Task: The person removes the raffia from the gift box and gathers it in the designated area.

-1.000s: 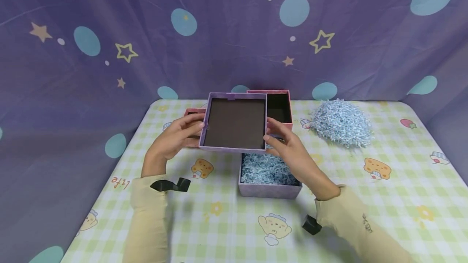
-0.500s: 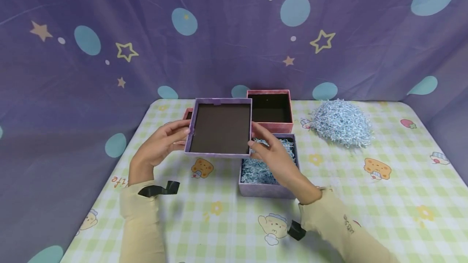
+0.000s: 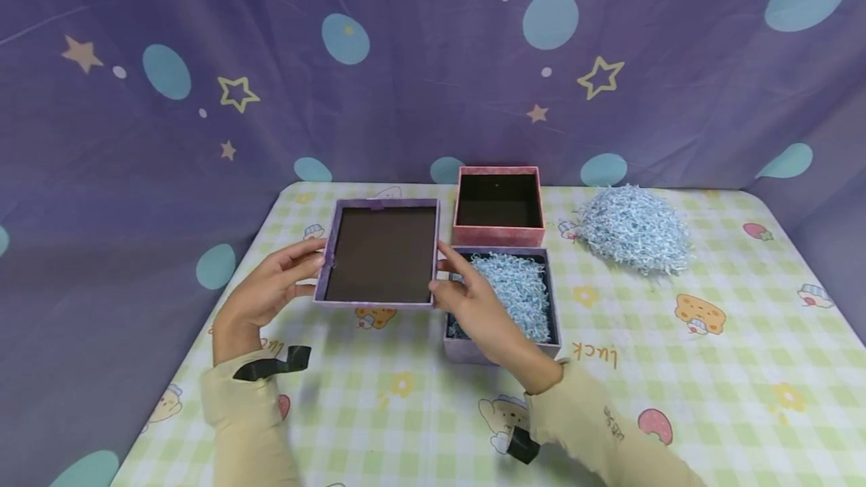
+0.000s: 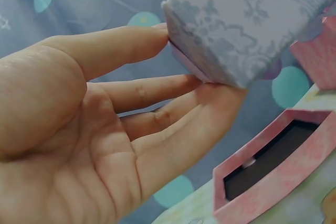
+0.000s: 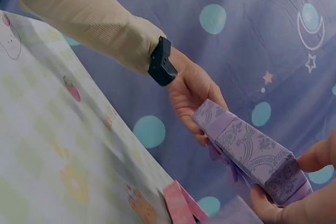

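Both hands hold a purple box lid by opposite sides, its dark hollow inside facing the head camera. My left hand pinches the left side, thumb in front and fingers behind. On the right side, my right hand grips it with thumb and fingertips. The left wrist view shows the lid's patterned outer wall at the fingertips. A purple box full of blue shredded paper stands just right of the lid, partly covered by my right hand.
An open pink box stands behind the purple one. A pile of blue shredded paper lies at the back right. In the left wrist view, a pink lid shows past the hand; the purple lid hides it in the head view.
Both hands have carried the purple lid left and lower in the head view. It has come away from in front of the pink and purple boxes and now covers the pink lid.
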Available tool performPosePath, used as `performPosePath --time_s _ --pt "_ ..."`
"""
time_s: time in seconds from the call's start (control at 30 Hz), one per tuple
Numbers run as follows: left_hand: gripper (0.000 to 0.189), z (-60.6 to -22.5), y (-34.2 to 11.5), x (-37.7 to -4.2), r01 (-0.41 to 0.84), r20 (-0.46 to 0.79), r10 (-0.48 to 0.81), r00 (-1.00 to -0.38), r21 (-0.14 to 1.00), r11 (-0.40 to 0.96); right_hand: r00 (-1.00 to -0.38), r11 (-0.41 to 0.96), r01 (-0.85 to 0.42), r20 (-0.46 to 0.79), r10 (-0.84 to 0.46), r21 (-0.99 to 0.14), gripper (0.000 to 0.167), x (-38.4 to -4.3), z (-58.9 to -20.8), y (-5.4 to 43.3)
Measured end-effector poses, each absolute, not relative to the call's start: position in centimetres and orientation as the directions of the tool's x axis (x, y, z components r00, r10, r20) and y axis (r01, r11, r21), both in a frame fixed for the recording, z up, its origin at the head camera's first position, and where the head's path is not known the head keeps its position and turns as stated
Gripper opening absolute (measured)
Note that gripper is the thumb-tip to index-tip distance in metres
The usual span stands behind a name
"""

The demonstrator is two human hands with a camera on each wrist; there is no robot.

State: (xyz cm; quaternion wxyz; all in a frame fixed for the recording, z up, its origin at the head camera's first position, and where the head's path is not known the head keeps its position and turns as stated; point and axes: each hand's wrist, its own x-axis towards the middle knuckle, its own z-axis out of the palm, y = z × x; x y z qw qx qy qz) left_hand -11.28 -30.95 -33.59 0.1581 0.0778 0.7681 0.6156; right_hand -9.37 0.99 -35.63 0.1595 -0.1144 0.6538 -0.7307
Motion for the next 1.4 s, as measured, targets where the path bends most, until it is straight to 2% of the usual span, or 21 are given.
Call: performPosePath --time_s 0.23,0.4,0.53,0.63,0.77,0.93,1.2,1.4 --pt "0.044 -34.7 -33.5 -10.7 -0.05 -0.097 0.378 -0.921 0.99 0.132 -0.908 -0.095 0.089 -0.042 -0.417 -0.992 0.067 -8.4 -36.1 -1.1" --pt "0.043 -35.4 -35.1 -10.3 -0.047 -0.079 0.453 -0.888 0.996 0.08 -0.902 -0.068 0.077 -0.041 -0.43 -0.995 0.069 -7.7 -36.3 -2.6" --pt "0.041 -35.9 -36.1 -9.9 -0.074 -0.094 0.456 -0.885 0.995 0.062 -0.901 -0.038 0.069 -0.046 -0.432 -0.997 0.071 -7.1 -36.7 -3.7" --pt "0.039 -36.1 -36.7 -9.5 -0.108 -0.135 0.435 -0.89 0.99 0.086 -0.903 -0.024 0.065 -0.048 -0.428 -0.998 0.072 -6.6 -37.1 -4.5" --pt "0.043 -36.5 -37.4 -9.3 -0.156 -0.226 0.402 -0.887 0.967 0.199 -0.906 -0.011 0.067 -0.056 -0.419 -0.998 0.071 -6.1 -38.1 -5.2" --pt "0.046 -37.1 -37.8 -9.1 -0.237 -0.343 0.376 -0.861 0.924 0.3 -0.891 -0.024 0.111 -0.089 -0.446 -0.993 0.072 -5.7 -39.3 -5.6" --pt "0.037 -37.9 -38.0 -9.1 -0.291 -0.37 0.467 -0.803 0.928 0.234 -0.87 0.001 0.133 -0.117 -0.479 -0.991 0.073 -5.3 -41.0 -5.7" --pt "0.033 -38.7 -38.0 -9.0 -0.346 -0.412 0.476 -0.776 0.911 0.224 -0.864 0.023 0.141 -0.135 -0.485 -0.99 0.074 -5.2 -42.2 -5.9"
